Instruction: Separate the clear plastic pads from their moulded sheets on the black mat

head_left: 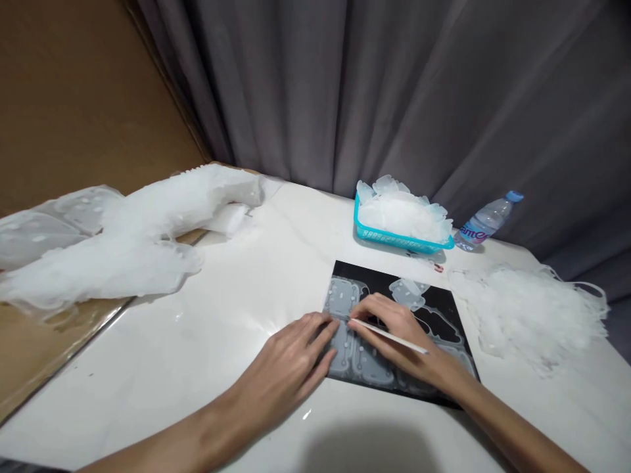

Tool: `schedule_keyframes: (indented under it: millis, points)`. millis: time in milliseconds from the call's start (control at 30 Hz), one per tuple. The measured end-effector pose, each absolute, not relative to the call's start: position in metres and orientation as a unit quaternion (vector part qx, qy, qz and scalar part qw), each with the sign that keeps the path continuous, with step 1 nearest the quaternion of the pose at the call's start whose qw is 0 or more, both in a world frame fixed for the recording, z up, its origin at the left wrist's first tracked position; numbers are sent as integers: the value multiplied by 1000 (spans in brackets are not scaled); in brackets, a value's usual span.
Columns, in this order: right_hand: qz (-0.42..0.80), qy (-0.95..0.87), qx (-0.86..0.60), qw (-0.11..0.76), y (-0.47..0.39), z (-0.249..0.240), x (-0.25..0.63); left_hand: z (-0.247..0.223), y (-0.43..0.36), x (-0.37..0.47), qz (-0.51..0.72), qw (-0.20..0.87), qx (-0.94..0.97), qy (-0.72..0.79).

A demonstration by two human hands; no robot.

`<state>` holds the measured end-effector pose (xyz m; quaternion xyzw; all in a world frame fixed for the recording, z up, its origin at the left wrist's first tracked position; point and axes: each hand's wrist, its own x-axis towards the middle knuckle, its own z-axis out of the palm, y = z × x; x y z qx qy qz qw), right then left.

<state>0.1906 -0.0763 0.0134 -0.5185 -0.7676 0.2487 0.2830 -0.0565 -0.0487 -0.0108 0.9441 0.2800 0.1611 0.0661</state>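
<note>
A black mat point(305, 368) lies on the white table, bearing a translucent sheet point(373, 366) of rounded shapes. My right hand point(394, 332) pinches a thin white stick-like tool point(394, 338), its tip low over the sheet near the mat's left part. Beside it, my left hand point(300, 355) rests on the mat's left edge with its fingers spread a little, fingertips pressed on the sheet. A few loose translucent pieces point(409, 293) lie at the back of the mat.
Behind the mat stands a turquoise basket point(394, 243) full of translucent pieces, with a water bottle point(488, 222) at its right. A heap of clear scraps point(537, 315) lies on the right. White stacked sheets point(142, 230) cover the left, partly on cardboard point(44, 335).
</note>
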Motion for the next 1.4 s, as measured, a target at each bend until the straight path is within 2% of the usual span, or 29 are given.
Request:
schedule_keyframes:
  millis: [267,433,567,700,967,1200,1300,1400]
  points:
    - [245,-781,-494,293,-64,-2,185,-11,-48,-52,181,69,939,284]
    - [145,-826,-461,291,-63,-12,179,-11,-47,-53,175,34,946,271]
    - [77,-854,-450,250,-63,-13,177,-11,-44,-53,161,32,950,267]
    - [91,-855,-459,224,-65,-9,177,-11,-42,-52,158,42,949,269]
    - [95,-838,-473,255,-66,-9,178,-10,-42,-53,177,52,948,258]
    - [0,-860,-472,195,-67,-20,169,-8,-43,-50,174,30,948,266]
    - [-8,-798,-522,301,-47,-4,193,-3,-45,-48,152,16,951,269]
    - [-103,-593,-654,458,-24,25,246,1,-46,-46,133,19,954,269]
